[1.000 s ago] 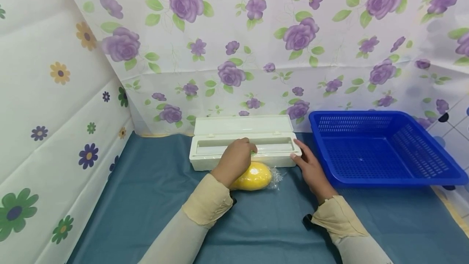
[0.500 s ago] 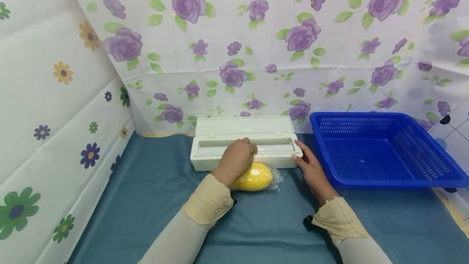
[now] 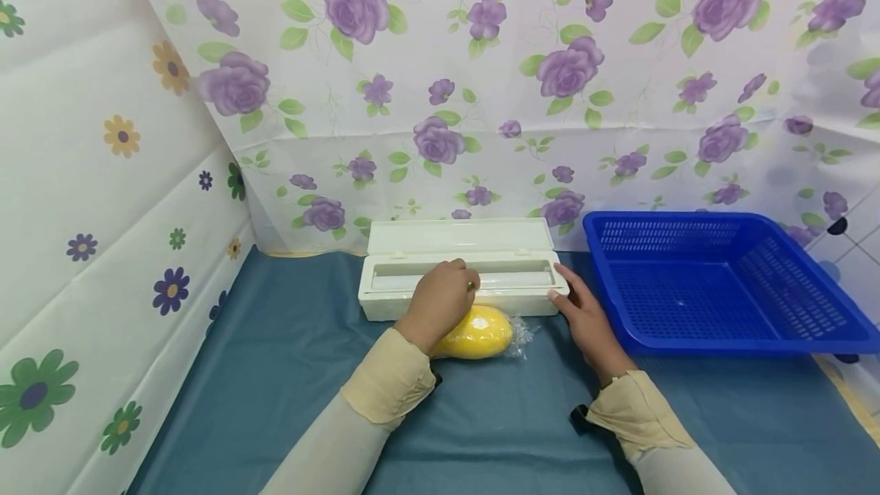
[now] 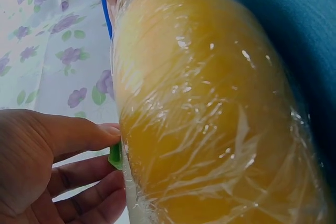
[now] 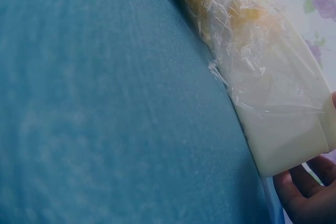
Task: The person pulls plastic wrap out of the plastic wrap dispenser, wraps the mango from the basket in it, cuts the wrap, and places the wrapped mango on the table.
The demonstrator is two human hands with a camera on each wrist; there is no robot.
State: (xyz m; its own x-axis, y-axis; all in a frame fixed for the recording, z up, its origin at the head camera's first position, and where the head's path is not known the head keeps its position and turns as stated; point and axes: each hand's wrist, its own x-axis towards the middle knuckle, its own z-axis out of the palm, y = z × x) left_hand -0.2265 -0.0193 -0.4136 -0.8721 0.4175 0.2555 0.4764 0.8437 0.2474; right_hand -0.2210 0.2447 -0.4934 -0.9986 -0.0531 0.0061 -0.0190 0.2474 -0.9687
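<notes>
A long, white, rectangular box, seemingly hard plastic [image 3: 399, 308], lies lid-up on the worktop under a blue-green cloth [image 3: 289, 373], a whitish film roll [image 3: 516, 279] inside. The right hand [image 3: 584, 319] grips its right end; the left hand [image 3: 443, 300] pinches a small green tab [image 4: 115, 156] at its front edge between thumb and fingers. The box looks light and stiff, probably prone to slide, so the end is a sensible place to steady it. In front lies a rounded yellow object in clear, wrinkled film [image 3: 481, 332], likely heavier and slippery, best cupped around its middle, since the loose film tail would probably tear.
</notes>
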